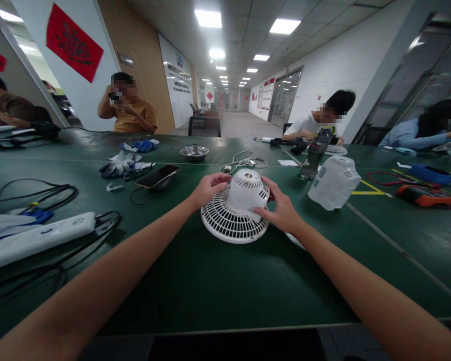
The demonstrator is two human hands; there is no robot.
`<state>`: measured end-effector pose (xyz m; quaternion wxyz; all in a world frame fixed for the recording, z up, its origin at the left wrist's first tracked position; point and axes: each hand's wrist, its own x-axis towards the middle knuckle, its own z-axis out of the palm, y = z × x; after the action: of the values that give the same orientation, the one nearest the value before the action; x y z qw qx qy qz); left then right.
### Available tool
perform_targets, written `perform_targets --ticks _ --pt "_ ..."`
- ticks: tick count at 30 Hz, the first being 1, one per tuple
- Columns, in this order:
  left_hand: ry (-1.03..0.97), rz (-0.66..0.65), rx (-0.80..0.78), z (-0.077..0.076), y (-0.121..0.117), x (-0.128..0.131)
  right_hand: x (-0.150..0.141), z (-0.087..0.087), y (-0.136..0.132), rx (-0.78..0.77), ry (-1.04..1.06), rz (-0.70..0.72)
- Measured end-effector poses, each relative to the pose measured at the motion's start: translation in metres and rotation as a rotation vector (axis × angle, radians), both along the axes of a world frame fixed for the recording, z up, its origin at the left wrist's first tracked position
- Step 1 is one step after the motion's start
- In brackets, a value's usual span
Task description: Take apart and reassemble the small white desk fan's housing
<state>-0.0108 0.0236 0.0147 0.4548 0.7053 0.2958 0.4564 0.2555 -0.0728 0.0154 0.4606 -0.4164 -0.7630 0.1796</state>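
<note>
A white fan head [244, 193] lies grille-down on the green table, its motor housing pointing up. The slatted round grille [233, 228] spreads out beneath the housing. From the left, my left hand [212, 189] holds the fan head, its fingers curled at the housing and grille edge. My right hand [283, 208] grips the housing's right side, thumb in front and fingers partly hidden behind it. Behind the fan lies a white cable with a plug [240, 161]. To the right stands a white vented plastic housing [334, 183].
On the left are a phone [158, 177], gloves [122, 164] and a white power strip [41, 238] with black cords. A metal bowl [194, 152] sits farther back. A bottle [315, 155] and an orange multimeter [426, 195] are on the right. Several people sit around the table.
</note>
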Motion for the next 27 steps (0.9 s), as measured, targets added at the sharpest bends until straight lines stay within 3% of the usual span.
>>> perform_targets --ticks 2,4,8,17,21,27 --pt "0.044 -0.146 0.021 0.009 -0.011 0.004 0.000 0.000 0.001 0.012 -0.016 0.000" --pt "0.137 -0.179 0.099 0.013 -0.016 0.007 0.000 0.000 0.001 0.012 -0.026 0.003" --pt "0.277 -0.155 0.205 0.014 -0.015 0.007 0.001 0.001 -0.001 0.016 -0.022 0.020" --pt "0.365 -0.150 0.244 0.013 -0.012 0.005 0.006 -0.001 0.003 0.052 -0.156 0.013" --pt "0.450 -0.174 0.338 0.009 -0.005 0.004 0.008 -0.004 0.007 0.081 -0.224 -0.007" --pt "0.532 -0.181 0.434 0.008 -0.002 0.004 0.006 -0.008 0.007 -0.003 -0.193 -0.010"
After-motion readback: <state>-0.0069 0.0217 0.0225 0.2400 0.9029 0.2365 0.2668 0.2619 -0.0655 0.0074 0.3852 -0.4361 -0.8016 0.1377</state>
